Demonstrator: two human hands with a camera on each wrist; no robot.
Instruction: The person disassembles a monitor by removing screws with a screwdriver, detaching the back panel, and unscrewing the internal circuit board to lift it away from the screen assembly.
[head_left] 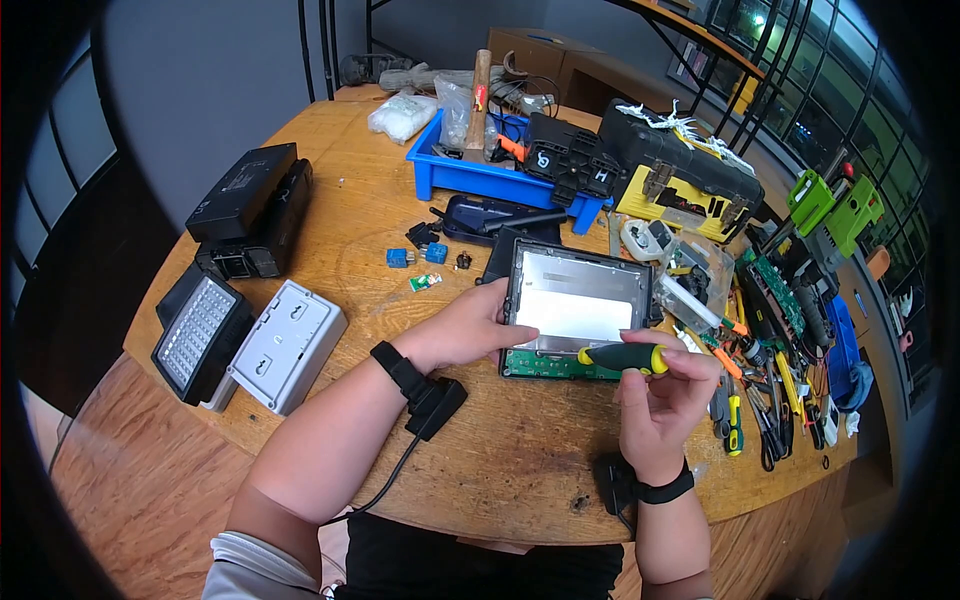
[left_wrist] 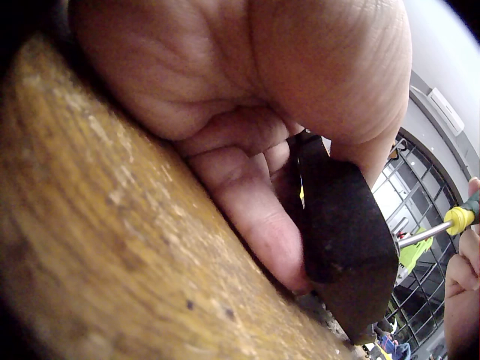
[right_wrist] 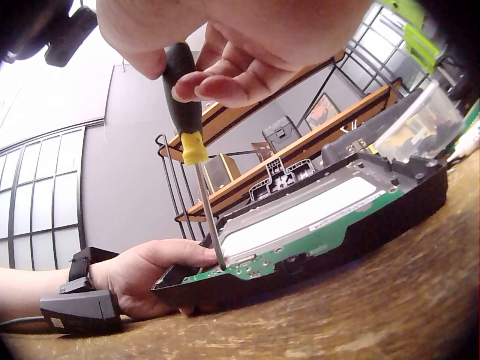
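My left hand point(head_left: 462, 328) grips the left edge of a black device housing point(left_wrist: 346, 225), thumb on top and fingers curled below against the wooden table. The open housing holds a silver metal plate point(head_left: 580, 295) and a green circuit board point(right_wrist: 330, 234) along its near side. Between thumb and fingers, my right hand point(head_left: 668, 412) pinches a screwdriver point(right_wrist: 182, 94) by its dark handle with yellow ends. In the right wrist view its steel shaft stands nearly upright, the tip right at the circuit board close to my left thumb.
Left on the table point(head_left: 480, 440) lie a lamp panel point(head_left: 202, 335), a white box point(head_left: 290, 345) and black cases point(head_left: 245, 200). Behind stand a blue tray point(head_left: 475, 180) with a hammer and a black-yellow toolbox point(head_left: 680, 175). Several hand tools point(head_left: 785, 385) crowd the right side.
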